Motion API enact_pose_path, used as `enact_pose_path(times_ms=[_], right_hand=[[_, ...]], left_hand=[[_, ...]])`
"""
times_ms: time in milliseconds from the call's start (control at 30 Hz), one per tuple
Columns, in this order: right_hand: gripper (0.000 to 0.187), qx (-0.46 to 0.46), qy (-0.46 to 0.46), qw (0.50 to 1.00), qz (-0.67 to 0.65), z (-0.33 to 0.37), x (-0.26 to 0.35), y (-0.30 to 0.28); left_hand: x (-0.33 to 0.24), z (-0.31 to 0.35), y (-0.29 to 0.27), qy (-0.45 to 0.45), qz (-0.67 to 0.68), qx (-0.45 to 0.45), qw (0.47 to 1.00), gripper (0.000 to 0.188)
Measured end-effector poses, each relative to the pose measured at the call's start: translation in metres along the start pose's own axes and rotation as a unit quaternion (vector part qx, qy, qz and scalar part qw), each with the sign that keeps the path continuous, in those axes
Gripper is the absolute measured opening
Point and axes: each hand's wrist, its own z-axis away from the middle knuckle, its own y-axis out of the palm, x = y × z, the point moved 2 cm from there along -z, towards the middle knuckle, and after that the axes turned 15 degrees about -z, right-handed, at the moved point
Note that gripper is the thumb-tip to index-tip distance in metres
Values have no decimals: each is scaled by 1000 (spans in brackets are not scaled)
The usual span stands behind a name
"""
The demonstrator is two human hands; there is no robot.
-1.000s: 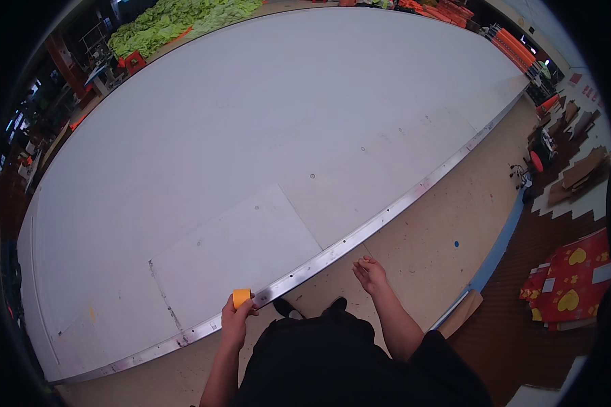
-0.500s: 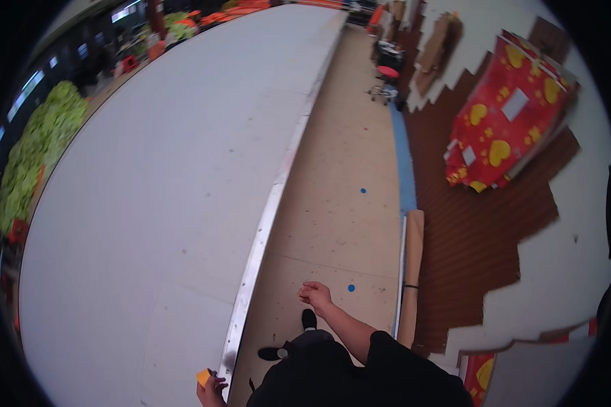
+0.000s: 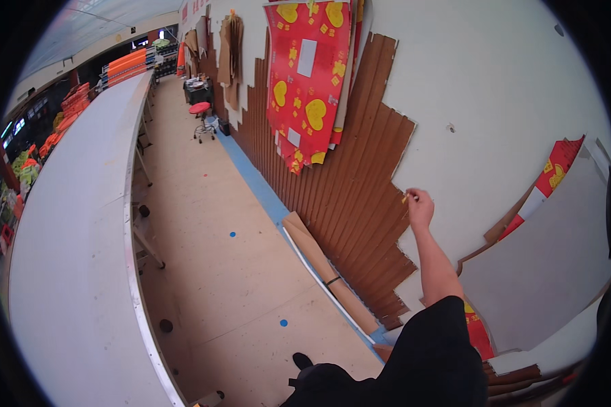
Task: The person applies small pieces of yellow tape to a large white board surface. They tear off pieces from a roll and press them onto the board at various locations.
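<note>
My right hand (image 3: pixel 421 209) is raised at the right, in front of the wall with brown slatted panelling. Its fingers pinch a small yellow piece (image 3: pixel 405 199), which looks like a bit of tape. Beyond it, red sheets with yellow hearts (image 3: pixel 295 81) hang on the wall. A large grey sheet (image 3: pixel 550 251) hangs to the right of my forearm. My left hand is out of the picture; only a sliver of something orange (image 3: pixel 197 405) shows at the lower edge beside the table.
A long white table (image 3: pixel 68 224) runs along the left, with a metal edge and legs. Against the wall's foot lies a brown cardboard roll (image 3: pixel 332 278). Farther up the aisle stands a red wheeled stool (image 3: pixel 200 112). Orange stacks (image 3: pixel 125 66) lie beyond the table.
The view has swung right toward the wall. My right hand has risen from over the floor to in front of the wall. My left hand, with its orange-yellow roll, has left view.
</note>
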Motion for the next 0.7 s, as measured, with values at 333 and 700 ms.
enact_pose_path(times_ms=[333,700], right_hand=[[8,-54,-233,896,373,-212,-36,-114],[48,-37,-364,852,374,-225,4,-148]], left_hand=[[-44,-3,204,73,-2,204,976,38],[-66,-12,248,135,-66,233,961,36]])
